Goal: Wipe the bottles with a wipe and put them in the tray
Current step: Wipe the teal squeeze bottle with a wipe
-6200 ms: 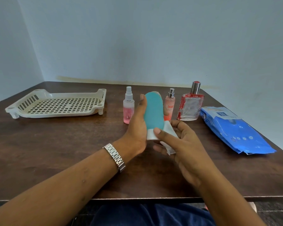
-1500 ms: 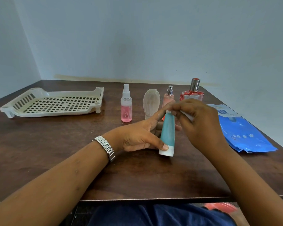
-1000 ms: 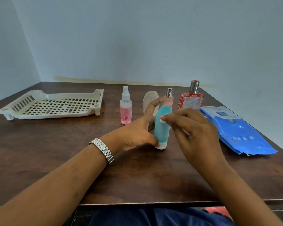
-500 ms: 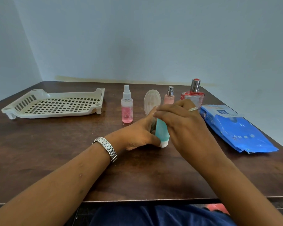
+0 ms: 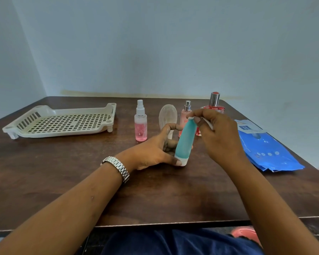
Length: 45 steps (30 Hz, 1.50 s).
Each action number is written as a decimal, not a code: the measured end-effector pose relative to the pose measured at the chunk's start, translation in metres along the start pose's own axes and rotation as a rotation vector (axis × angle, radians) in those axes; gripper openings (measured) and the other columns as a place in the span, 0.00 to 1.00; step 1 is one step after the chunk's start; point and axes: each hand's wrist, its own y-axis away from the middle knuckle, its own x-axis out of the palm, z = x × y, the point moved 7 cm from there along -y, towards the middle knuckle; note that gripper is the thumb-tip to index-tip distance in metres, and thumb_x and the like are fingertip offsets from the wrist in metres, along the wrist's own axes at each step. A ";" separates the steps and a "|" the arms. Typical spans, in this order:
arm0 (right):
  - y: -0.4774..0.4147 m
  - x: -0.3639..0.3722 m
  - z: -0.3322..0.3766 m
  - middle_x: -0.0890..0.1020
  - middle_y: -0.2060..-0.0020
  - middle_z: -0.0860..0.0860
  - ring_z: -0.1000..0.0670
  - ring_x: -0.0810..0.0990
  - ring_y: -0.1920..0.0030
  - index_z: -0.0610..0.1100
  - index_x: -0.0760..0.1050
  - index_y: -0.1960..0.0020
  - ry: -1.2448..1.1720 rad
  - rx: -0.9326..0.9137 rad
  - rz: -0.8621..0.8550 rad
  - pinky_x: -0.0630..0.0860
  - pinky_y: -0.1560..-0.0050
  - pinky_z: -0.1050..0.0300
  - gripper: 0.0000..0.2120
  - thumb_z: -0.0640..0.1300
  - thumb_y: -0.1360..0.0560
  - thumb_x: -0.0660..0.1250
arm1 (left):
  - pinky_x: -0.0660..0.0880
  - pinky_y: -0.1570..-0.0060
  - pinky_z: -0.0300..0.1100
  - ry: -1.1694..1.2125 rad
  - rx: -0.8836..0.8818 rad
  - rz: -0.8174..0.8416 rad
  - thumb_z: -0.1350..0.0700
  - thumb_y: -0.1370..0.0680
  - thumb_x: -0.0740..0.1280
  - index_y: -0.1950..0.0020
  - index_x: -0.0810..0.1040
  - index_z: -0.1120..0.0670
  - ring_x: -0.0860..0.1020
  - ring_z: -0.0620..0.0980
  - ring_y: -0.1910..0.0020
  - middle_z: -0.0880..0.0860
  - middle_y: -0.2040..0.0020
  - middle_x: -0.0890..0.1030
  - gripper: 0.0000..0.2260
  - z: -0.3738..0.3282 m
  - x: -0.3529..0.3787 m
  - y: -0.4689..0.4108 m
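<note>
wipe [image 5: 208,124] mostly hidden inside right hand [image 5: 219,135], which pinches it over the tube [image 5: 185,142] top. left hand [image 5: 155,151] grips the tube base on the table [image 5: 63,162].

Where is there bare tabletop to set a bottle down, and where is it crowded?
Bare wood lies between the tray and the pink spray bottle, and in front of the tray. Crowded: the back row from that bottle to the wipes pack, and around the teal bottle.
</note>
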 end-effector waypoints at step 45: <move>0.030 0.032 -0.055 0.83 0.50 0.54 0.58 0.80 0.52 0.48 0.79 0.43 -0.422 0.380 0.203 0.76 0.50 0.59 0.12 0.39 0.21 0.61 | 0.72 0.34 0.46 -0.202 -0.082 -0.022 0.68 0.28 0.72 0.26 0.60 0.52 0.79 0.44 0.41 0.47 0.46 0.82 0.35 0.007 -0.006 0.001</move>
